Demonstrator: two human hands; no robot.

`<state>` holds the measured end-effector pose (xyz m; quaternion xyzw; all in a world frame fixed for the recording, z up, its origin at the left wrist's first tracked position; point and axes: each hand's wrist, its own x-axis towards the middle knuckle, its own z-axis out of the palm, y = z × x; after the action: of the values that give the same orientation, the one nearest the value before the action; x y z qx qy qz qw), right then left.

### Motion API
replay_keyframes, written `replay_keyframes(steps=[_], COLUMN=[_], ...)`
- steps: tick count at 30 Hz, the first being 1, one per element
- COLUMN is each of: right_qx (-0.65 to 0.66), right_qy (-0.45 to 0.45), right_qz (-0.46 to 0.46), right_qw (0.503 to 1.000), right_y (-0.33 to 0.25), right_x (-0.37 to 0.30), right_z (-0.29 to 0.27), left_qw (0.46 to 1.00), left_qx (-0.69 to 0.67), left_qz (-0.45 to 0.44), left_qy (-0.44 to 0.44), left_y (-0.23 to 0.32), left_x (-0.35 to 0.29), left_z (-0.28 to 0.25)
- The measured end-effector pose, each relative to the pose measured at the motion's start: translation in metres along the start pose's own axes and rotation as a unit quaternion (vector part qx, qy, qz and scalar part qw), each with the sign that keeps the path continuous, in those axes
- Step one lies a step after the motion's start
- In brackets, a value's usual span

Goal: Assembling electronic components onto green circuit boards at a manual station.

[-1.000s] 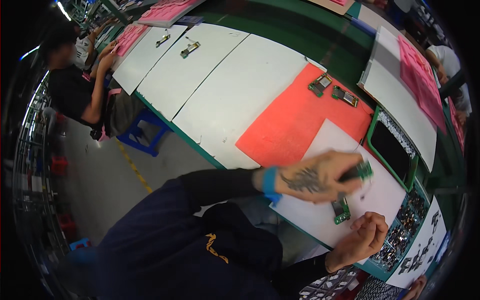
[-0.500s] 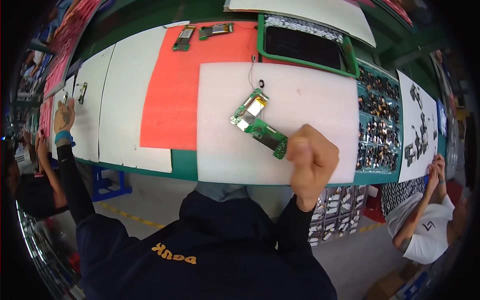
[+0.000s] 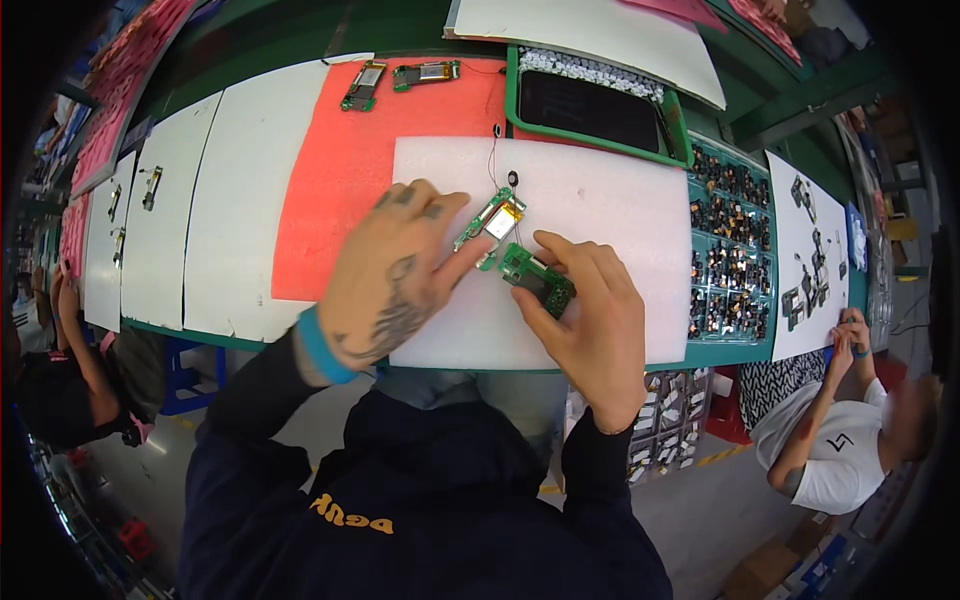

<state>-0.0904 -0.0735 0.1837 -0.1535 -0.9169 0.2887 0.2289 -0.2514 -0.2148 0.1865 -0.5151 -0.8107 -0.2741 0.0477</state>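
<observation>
Over the white foam mat [image 3: 620, 200], my left hand [image 3: 395, 270] has its fingers apart, thumb and forefinger spread beside a green circuit board with a silver battery [image 3: 503, 221]. Its thumb tip overlaps the board's lower end; whether it touches cannot be made out. My right hand [image 3: 600, 310] pinches a second green circuit board [image 3: 540, 275], thumb at its lower edge and forefinger at its upper one. The two boards lie close together. Thin wires run from the battery board up to a small black round part [image 3: 513, 178].
Two more battery boards [image 3: 362, 86] lie on the red foam sheet [image 3: 320, 200]. Behind the mat stands a green tray [image 3: 600, 130] with a dark panel. A divided tray of small parts [image 3: 730, 240] is on the right. Co-workers sit at both sides, one in a white shirt [image 3: 830, 440].
My left hand has come from the far-left white board to the mat, uncovering a small assembly there. My right hand has opened from a fist and taken hold of the right-hand circuit board.
</observation>
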Motion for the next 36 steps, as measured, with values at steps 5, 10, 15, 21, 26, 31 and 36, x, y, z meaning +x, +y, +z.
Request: replay_keyframes(steps=[5, 10, 15, 21, 26, 31, 36], right_qx=[0.218, 0.356, 0.333, 0.418, 0.471, 0.222, -0.025], right_qy=[0.054, 0.132, 0.102, 0.018, 0.08, 0.144, 0.156], right_qz=[0.118, 0.209, 0.167, 0.151, 0.176, 0.11, 0.047], right_qw=[0.967, 0.901, 0.923, 0.896, 0.861, 0.958, 0.986], right_y=[0.014, 0.02, 0.025, 0.03, 0.029, 0.02, 0.013], right_x=[-0.002, 0.001, -0.005, -0.012, -0.009, 0.001, 0.003], right_z=[-0.003, -0.007, -0.01, -0.028, -0.023, -0.006, -0.005], left_qw=[0.997, 0.996, 0.997, 0.978, 0.982, 0.896, 0.652], left_qx=[0.075, 0.085, -0.04, -0.167, -0.157, -0.407, -0.707], left_qz=[-0.015, -0.018, -0.044, -0.061, -0.02, -0.128, -0.224], left_qy=[-0.008, -0.018, -0.046, -0.11, -0.103, -0.125, -0.157], left_y=[0.021, 0.028, 0.02, 0.011, -0.001, -0.008, -0.001], left_x=[0.011, 0.019, 0.024, 0.023, 0.023, 0.029, 0.043], left_z=[0.022, 0.027, 0.011, -0.007, -0.013, -0.024, -0.019])
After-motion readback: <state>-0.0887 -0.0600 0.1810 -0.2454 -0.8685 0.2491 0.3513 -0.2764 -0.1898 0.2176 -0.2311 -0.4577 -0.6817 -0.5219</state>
